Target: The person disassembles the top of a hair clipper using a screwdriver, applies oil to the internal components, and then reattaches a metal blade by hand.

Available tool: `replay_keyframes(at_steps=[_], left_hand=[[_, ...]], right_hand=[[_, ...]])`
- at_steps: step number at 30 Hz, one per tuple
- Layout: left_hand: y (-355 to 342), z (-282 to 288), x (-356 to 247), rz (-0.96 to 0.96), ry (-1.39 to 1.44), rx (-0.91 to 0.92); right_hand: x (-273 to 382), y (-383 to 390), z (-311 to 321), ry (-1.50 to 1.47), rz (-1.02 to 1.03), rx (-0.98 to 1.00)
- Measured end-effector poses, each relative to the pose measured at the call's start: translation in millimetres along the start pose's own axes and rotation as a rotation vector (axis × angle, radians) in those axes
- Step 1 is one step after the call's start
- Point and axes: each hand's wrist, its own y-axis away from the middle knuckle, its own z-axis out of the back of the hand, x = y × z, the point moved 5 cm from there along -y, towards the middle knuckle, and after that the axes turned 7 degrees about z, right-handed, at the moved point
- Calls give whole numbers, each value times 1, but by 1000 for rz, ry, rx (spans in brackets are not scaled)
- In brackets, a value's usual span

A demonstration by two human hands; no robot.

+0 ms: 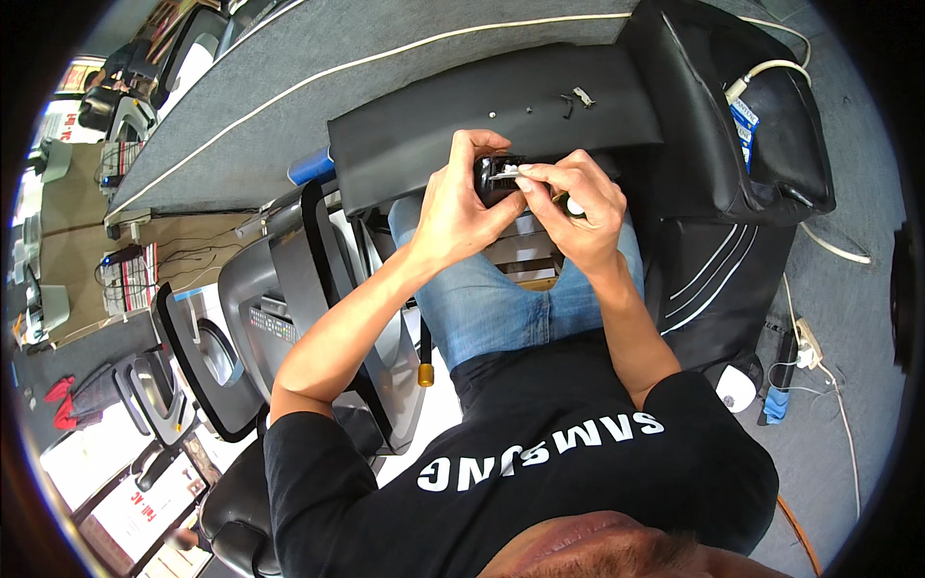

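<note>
My left hand point(451, 204) grips a small glossy black device point(488, 188) upright above the black padded bench, thumb on the near side and fingers wrapped round the far side. At the device's top, my right hand point(590, 200) pinches a small pale part point(509, 172) between thumb and forefinger. A round, light-coloured end point(575, 207) of another object shows among the curled right fingers; its kind is hidden. On the bench lie a small silvery piece point(584, 96), a thin black piece point(567, 106) and a tiny pale bit point(492, 115).
The black padded bench point(405, 144) spans the space beyond my knees. A black armchair point(780, 144) at the right holds a blue-and-white packet point(743, 130). Grey office chairs point(279, 299) crowd the left. A white cable point(328, 65) crosses the grey floor; a power strip point(807, 342) lies right.
</note>
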Motion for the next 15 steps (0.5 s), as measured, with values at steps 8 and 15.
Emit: replay_keyframes(at_steps=[8,15], left_hand=[[7,-2,0,-31,-38,47],[8,-2,0,-89,35,90]], right_hand=[[-1,-3,3,-79,-44,62],[-1,-3,12,-74,-103,98]])
